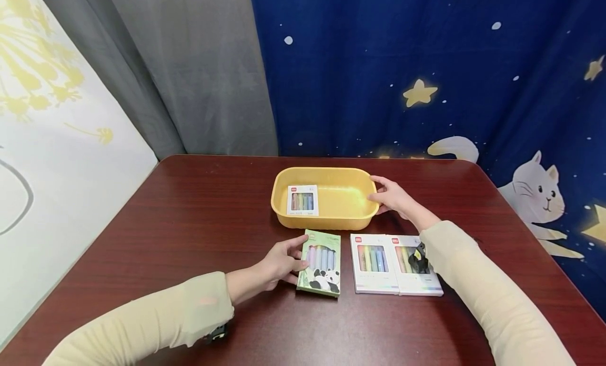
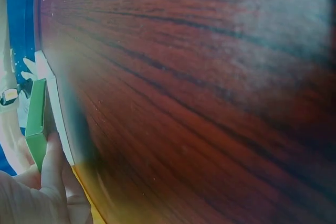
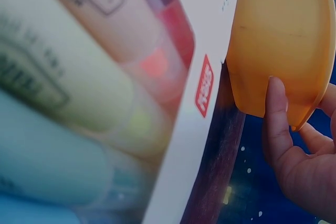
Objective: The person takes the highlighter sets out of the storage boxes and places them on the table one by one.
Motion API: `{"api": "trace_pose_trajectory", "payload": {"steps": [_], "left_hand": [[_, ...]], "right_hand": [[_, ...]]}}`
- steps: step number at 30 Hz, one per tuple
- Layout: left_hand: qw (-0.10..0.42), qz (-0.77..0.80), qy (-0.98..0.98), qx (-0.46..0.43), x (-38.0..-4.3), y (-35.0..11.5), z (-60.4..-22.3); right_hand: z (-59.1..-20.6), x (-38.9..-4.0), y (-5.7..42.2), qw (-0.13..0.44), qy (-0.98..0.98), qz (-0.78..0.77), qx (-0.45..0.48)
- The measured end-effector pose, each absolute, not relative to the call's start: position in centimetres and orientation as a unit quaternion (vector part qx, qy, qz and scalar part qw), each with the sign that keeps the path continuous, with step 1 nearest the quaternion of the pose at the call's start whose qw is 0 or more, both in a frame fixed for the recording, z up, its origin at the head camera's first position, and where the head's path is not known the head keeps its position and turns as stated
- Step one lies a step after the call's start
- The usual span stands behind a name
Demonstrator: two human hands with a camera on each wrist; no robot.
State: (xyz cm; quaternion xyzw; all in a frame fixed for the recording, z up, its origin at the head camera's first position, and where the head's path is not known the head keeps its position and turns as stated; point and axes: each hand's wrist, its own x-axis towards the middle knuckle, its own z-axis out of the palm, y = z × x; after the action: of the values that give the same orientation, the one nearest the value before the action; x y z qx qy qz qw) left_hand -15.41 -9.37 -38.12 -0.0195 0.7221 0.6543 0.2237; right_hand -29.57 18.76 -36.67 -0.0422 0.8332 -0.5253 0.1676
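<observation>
My left hand [image 1: 278, 262] grips the left side of a green marker box [image 1: 323, 253] with a panda printed on it, thumb on its front. In the left wrist view the edge of this green box [image 2: 37, 116] shows between the thumb and fingers. My right hand [image 1: 392, 196] holds the right end of a yellow plastic basket [image 1: 326, 222], thumb over the rim. The right wrist view shows the fingers against the outside wall of the basket [image 3: 278, 35]. Inside the basket, at its left end, lies a small white box [image 1: 303, 200] of coloured markers.
Two white marker boxes with clear windows lie side by side on the table: the left one [image 1: 376, 283] and the right one [image 1: 418, 286], the latter partly under my right wrist. Behind the dark red-brown table [image 1: 213, 208] hang a grey curtain and a blue starry curtain [image 1: 341, 82].
</observation>
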Motion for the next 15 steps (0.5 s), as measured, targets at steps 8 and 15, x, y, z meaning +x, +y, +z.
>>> {"api": "trace_pose_trajectory", "payload": {"steps": [8, 15], "left_hand": [[0.22, 0.648, 0.729, -0.018, -15.44, -8.87, -38.22], [0.21, 0.614, 0.761, -0.002, -15.97, -8.74, -38.35]], "right_hand": [[-36.68, -29.67, 18.78, 0.169, 0.83, -0.53, -0.044], [-36.74, -29.75, 18.83, 0.168, 0.827, -0.535, -0.046]]}}
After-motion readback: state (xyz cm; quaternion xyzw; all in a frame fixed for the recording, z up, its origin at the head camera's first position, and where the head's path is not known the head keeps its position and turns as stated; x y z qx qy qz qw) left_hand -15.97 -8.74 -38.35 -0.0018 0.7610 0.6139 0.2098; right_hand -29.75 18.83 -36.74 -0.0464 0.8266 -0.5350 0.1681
